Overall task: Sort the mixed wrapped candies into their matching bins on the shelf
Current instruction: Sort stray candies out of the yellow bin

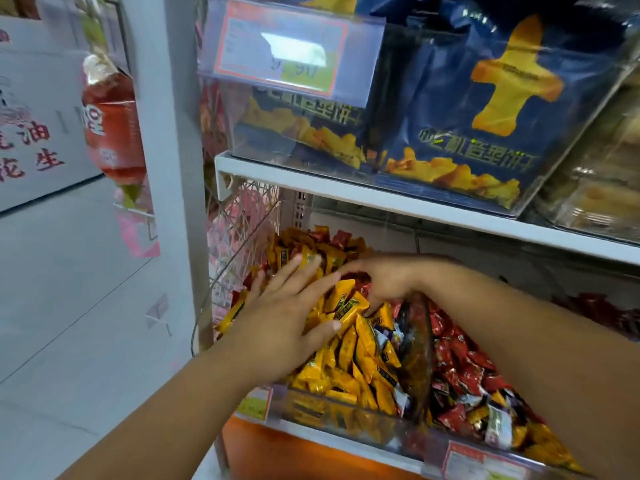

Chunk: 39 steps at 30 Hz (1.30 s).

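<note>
A clear left bin (311, 415) on the lower shelf holds a heap of yellow wrapped candies (360, 362), with a few red ones at the back. My left hand (287, 317) lies on this heap with its fingers spread and straight. My right hand (391, 282) reaches across into the same bin. Its fingers curl down into the pile beside a red candy (361, 285), and what they hold is hidden. A clear divider (419, 344) separates this bin from the right bin, which is full of red candies (460, 362) mixed with some yellow and white ones.
The upper shelf (381, 199) carries clear boxes of dark blue snack bags (485, 109) close above my hands. A price tag holder (291, 46) juts out at the top. A white post (166, 168) and a wire rack (239, 237) stand to the left, with the aisle floor (69, 289) beyond.
</note>
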### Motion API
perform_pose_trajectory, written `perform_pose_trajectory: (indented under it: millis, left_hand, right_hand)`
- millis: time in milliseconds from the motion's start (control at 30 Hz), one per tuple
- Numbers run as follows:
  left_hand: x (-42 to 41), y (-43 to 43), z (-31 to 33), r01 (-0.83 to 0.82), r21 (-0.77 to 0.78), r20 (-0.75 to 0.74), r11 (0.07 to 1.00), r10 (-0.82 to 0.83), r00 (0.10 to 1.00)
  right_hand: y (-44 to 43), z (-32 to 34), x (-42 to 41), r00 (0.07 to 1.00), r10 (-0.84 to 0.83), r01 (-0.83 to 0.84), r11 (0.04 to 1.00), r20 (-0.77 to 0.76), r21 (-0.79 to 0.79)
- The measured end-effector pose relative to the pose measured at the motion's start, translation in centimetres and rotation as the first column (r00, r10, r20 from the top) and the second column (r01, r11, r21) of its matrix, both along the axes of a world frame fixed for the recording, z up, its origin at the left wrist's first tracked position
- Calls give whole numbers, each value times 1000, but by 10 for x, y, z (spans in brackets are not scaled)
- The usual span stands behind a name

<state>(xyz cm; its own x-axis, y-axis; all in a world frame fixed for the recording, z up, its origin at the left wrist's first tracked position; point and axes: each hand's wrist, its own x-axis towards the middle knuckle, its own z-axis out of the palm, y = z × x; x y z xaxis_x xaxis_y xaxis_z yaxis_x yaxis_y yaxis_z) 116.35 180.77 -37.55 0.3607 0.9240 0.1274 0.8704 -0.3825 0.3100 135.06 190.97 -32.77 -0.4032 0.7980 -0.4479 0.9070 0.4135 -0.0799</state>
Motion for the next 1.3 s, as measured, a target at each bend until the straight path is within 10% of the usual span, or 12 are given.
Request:
perform_pose_trajectory:
  millis: [500, 767, 900, 1300]
  left_hand:
    - [-2, 12, -11, 110, -10, 32, 994, -109, 993]
    - [4, -4, -1, 80, -85, -75, 993, -86, 994]
    - [5, -7, -2, 65, -58, -39, 996, -67, 997]
    - [23, -8, -3, -10, -68, -107, 998, 3, 994]
  right_hand:
    - [-4, -3, 10, 939, 5, 48, 988, -345, 147]
    - [-39, 22, 25, 790, -105, 248, 956, -604, 158]
    - [-56, 31, 47, 576, -174, 526, 827, -798, 200]
    - [-81, 9, 133, 590, -370, 690, 692, -718, 211]
